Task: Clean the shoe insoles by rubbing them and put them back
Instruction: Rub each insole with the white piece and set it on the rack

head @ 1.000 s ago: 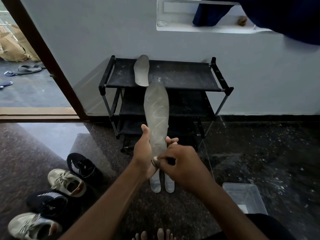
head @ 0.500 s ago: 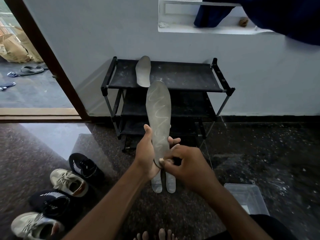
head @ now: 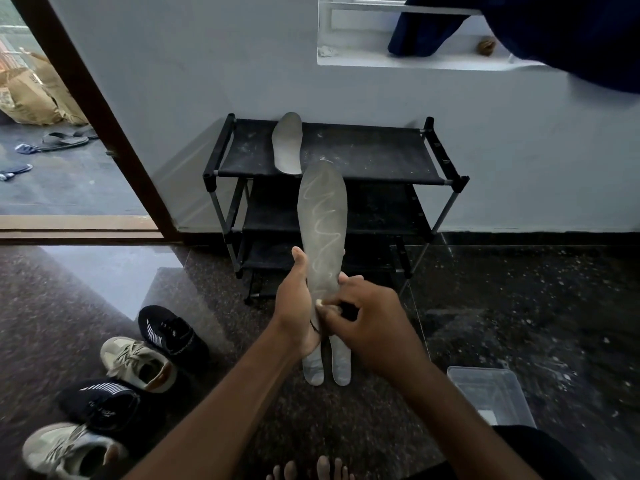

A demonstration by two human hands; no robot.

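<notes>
I'd say the rubbing step is in hand. The left hand [head: 294, 306] grips a long grey foam insole [head: 322, 216] at its narrow waist, fingers [head: 299, 261] curled round its edge, and holds it upright in the air in front of the black metal-and-fabric shoe rack [head: 363, 157]. The right hand [head: 370, 323] pinches a small pale lump [head: 319, 302] against the insole's lower face; I cannot tell what the lump is. A pale wavy line runs up the face above it.

The next stroke probably needs the left hand to brace from behind, since so thin a sole looks likely to flex.

Two more grey insoles [head: 313, 370] lie side by side on the dark speckled stone floor [head: 519, 306] just below the hands. Another grey insole [head: 286, 143] lies on the rack's top shelf. To the right the floor is open as far as a clear plastic box [head: 491, 393]. To the left, black and beige sneakers [head: 136, 363] sit near the left forearm. The held insole's toe appears close to the rack's front rail, so there is little room forward.
</notes>
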